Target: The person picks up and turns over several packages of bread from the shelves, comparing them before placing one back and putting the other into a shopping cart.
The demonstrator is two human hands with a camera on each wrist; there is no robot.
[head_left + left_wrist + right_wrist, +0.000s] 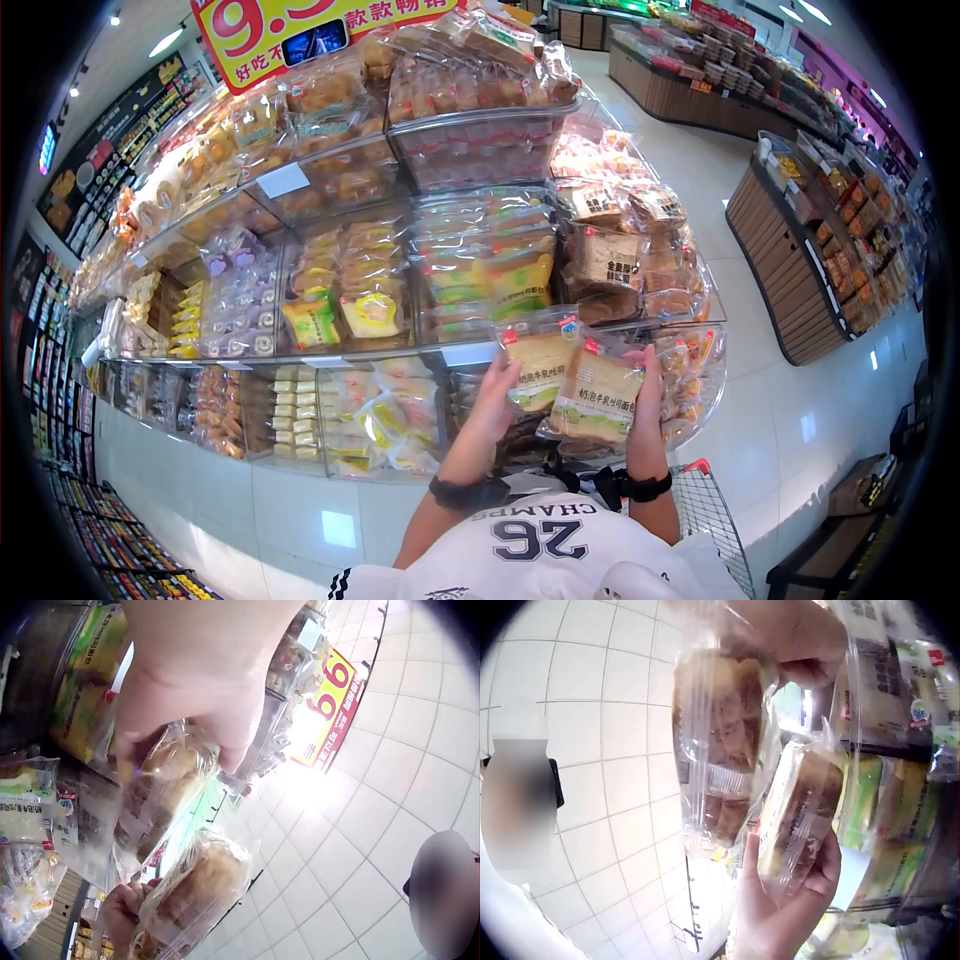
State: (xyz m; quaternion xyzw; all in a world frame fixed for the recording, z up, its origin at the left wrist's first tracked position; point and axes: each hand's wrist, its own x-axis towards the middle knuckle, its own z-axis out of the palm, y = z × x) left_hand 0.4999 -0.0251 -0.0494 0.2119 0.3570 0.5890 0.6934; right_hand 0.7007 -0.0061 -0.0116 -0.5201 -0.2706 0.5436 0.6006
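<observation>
Two clear-wrapped bread packs are held side by side in front of the shelf. My left hand [490, 405] grips the left pack [538, 365]; in the left wrist view its fingers and thumb [234, 746] are around the wrapped loaf [169, 780]. My right hand [648, 410] grips the right pack [596, 395], which overlaps the left one's edge in the head view. The right wrist view shows the right hand [795, 645] at the top on its pack [720, 720], and the left hand [784, 915] below, curled round the other pack [806, 810].
Tiered clear bins [480, 120] hold many wrapped breads, with a red and yellow price sign [300, 35] above. A shopping cart [705, 510] stands at the lower right. Another bread stand [790, 280] is across the tiled aisle, and shelves [60, 330] line the left.
</observation>
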